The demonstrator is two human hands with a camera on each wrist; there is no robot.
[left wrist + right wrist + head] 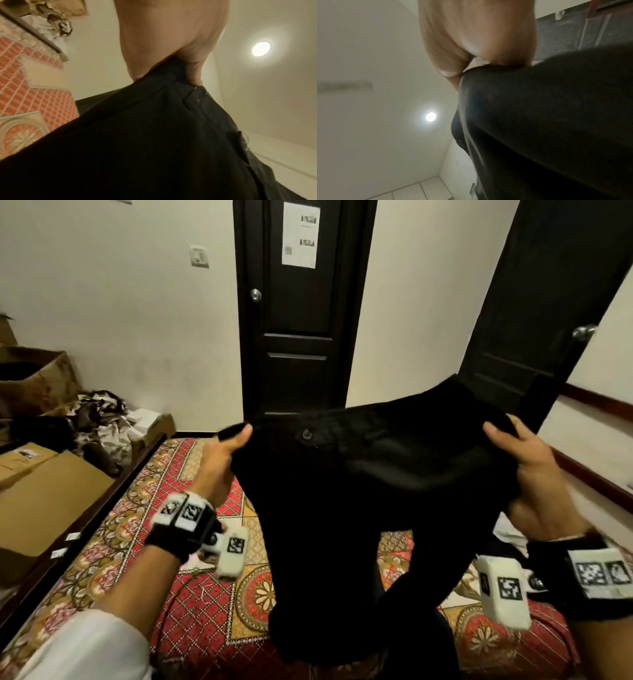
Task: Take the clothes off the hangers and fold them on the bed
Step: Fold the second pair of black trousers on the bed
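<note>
Cream-walled bedroom, two dark panelled doors: one shut straight ahead [294, 313] with a printed paper sheet [300, 234] stuck on it, another standing ajar at the right [548, 302]. Below, a bed [205, 594] spread with a red-and-gold patterned cover. Cardboard boxes [41, 484] and crumpled paper [102, 412] heaped on the left beside the bed frame.

Black trousers [359, 491] held up in the air above the bed, waistband uppermost and stretched wide, button [307, 434] facing the head camera, both legs hanging down to the cover. No hanger on them.

Left hand [222, 460] at the left end of the waistband, grip pinching the cloth, thumb on the near face, fingers hidden behind; same pinch seen from below in the left wrist view [171, 40], with the trousers [154, 135] filling the lower frame. Right hand [527, 474] at the right end, grip likewise closed round the waistband, thumb on top, fabric bunched under the palm; in the right wrist view, blurred, hand [476, 33] clamped on dark cloth [539, 121].

Round ceiling lamp [261, 49] lit overhead. Black wrist straps with white marker blocks on both forearms.
</note>
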